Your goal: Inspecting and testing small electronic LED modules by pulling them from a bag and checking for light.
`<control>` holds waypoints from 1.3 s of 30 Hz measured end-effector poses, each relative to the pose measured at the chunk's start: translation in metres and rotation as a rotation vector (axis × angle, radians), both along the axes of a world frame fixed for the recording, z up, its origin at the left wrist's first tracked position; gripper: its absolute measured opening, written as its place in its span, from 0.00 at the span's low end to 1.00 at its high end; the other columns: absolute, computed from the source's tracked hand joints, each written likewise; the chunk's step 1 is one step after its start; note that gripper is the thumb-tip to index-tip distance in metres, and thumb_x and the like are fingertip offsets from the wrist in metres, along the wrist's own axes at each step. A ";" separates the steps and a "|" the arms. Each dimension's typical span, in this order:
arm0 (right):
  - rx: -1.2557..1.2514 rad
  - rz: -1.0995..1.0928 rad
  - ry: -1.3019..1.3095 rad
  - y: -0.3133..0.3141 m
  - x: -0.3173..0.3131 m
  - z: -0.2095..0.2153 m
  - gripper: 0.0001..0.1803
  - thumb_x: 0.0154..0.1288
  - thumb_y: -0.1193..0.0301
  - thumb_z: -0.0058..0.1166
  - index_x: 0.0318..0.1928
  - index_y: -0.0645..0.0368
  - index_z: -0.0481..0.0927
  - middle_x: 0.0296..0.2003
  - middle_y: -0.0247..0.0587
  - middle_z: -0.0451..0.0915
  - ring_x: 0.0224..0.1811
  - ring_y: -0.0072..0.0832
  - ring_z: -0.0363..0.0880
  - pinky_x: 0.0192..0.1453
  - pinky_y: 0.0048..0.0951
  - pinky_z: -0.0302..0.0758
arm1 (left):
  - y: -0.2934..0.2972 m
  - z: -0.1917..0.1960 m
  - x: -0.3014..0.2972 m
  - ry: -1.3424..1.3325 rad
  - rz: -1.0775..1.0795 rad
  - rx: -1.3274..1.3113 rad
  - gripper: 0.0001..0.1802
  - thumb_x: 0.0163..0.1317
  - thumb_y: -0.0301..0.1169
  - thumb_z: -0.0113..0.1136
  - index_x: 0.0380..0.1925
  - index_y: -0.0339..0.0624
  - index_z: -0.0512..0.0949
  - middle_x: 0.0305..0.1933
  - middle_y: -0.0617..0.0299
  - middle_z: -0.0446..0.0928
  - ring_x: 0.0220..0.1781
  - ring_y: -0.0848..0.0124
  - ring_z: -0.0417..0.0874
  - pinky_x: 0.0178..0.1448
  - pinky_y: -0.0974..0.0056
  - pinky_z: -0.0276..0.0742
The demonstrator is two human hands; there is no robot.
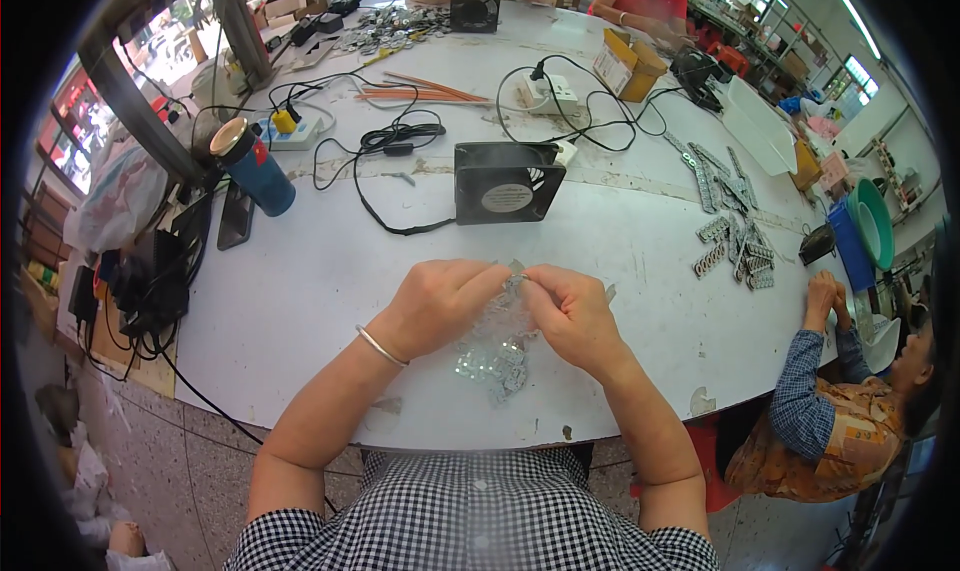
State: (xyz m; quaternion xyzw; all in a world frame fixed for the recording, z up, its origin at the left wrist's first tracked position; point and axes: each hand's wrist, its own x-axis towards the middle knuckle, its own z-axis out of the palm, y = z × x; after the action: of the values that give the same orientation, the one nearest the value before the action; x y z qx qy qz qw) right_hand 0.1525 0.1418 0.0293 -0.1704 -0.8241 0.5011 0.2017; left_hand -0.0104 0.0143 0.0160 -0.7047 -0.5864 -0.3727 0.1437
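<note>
My left hand (440, 303), with a silver bangle (381, 345) on its wrist, and my right hand (580, 319) meet at the middle of the table. Their fingertips pinch a small shiny metal piece (516, 280) from both sides; its exact kind is too small to tell. Just below the hands lies a loose pile of small shiny pieces (496, 364), some silvery and some clear-looking. A square black fan (508, 187) stands upright just beyond my hands, its cable running off to the left.
At the left are a blue tumbler (258, 171), a phone (236, 217) and a power strip (290, 131). Metal strips (735, 241) lie at the right, below a white tray (757, 126). A person (835, 411) sits at the right; others work across the table.
</note>
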 end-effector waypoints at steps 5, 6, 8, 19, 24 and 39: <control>-0.021 -0.031 0.017 0.000 -0.002 0.000 0.10 0.71 0.73 0.51 0.44 0.66 0.82 0.27 0.32 0.80 0.27 0.16 0.77 0.31 0.21 0.75 | 0.001 0.000 0.005 -0.122 0.065 0.014 0.13 0.54 0.22 0.68 0.41 0.36 0.80 0.34 0.54 0.83 0.31 0.59 0.85 0.33 0.62 0.81; -0.037 -0.045 0.013 0.001 -0.001 -0.002 0.10 0.71 0.73 0.51 0.43 0.66 0.83 0.27 0.32 0.80 0.27 0.16 0.77 0.31 0.21 0.75 | 0.001 -0.001 0.005 -0.122 0.064 0.014 0.13 0.54 0.22 0.68 0.41 0.36 0.80 0.34 0.54 0.83 0.31 0.59 0.85 0.33 0.62 0.81; -0.038 -0.050 0.029 0.001 -0.002 -0.004 0.10 0.71 0.72 0.51 0.44 0.66 0.83 0.28 0.32 0.80 0.26 0.16 0.76 0.31 0.21 0.75 | 0.001 -0.001 0.005 -0.126 0.080 0.031 0.12 0.54 0.22 0.68 0.40 0.36 0.80 0.34 0.53 0.83 0.31 0.59 0.85 0.33 0.62 0.81; -0.459 -0.101 -0.017 -0.005 -0.001 0.009 0.11 0.71 0.69 0.52 0.43 0.64 0.83 0.27 0.32 0.80 0.24 0.14 0.74 0.29 0.18 0.71 | 0.000 -0.003 0.018 -0.147 0.045 0.068 0.10 0.54 0.20 0.66 0.37 0.35 0.79 0.33 0.53 0.82 0.28 0.59 0.84 0.31 0.62 0.80; -0.397 -0.093 0.008 -0.007 0.009 0.000 0.11 0.71 0.71 0.53 0.44 0.65 0.84 0.27 0.32 0.80 0.24 0.15 0.74 0.30 0.18 0.72 | -0.002 0.002 0.024 -0.150 0.021 0.024 0.10 0.54 0.20 0.66 0.38 0.35 0.80 0.33 0.53 0.82 0.28 0.59 0.84 0.30 0.63 0.80; 0.032 -0.107 0.140 -0.003 0.044 -0.011 0.09 0.69 0.76 0.53 0.42 0.68 0.83 0.29 0.35 0.81 0.25 0.18 0.74 0.29 0.21 0.71 | 0.021 0.017 0.029 -0.405 -0.117 -0.526 0.45 0.51 0.24 0.69 0.70 0.46 0.58 0.54 0.44 0.77 0.35 0.56 0.85 0.43 0.59 0.81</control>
State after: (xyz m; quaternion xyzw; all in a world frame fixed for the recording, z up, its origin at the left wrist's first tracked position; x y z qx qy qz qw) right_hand 0.1961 0.1393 0.0181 -0.1756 -0.8058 0.4868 0.2879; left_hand 0.0190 0.0355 0.0330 -0.6617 -0.6376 -0.3489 -0.1842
